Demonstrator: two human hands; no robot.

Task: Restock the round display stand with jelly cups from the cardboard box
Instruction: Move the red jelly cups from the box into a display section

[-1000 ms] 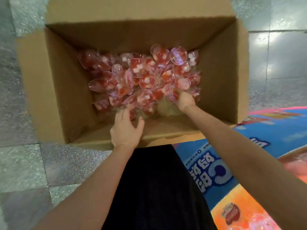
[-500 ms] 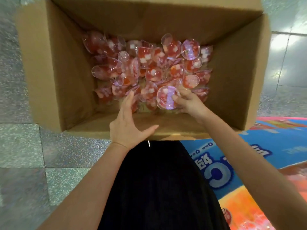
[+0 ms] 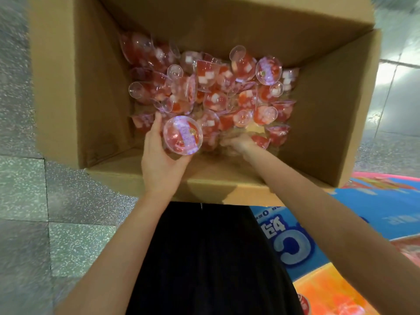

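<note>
Head view: the box (image 3: 91, 92) sits open on the floor, with jelly cups (image 3: 211, 87) heaped loose at its bottom. The left hand (image 3: 162, 159) cradles one cup (image 3: 183, 135) lid-up, its fingers curled round the side, likely to carry it out. The right hand (image 3: 238, 143) is deep in the heap, blurred; its grip cannot be told, though it is probably after another cup. The stand (image 3: 375, 214) lies just beside the box, at right.
</note>
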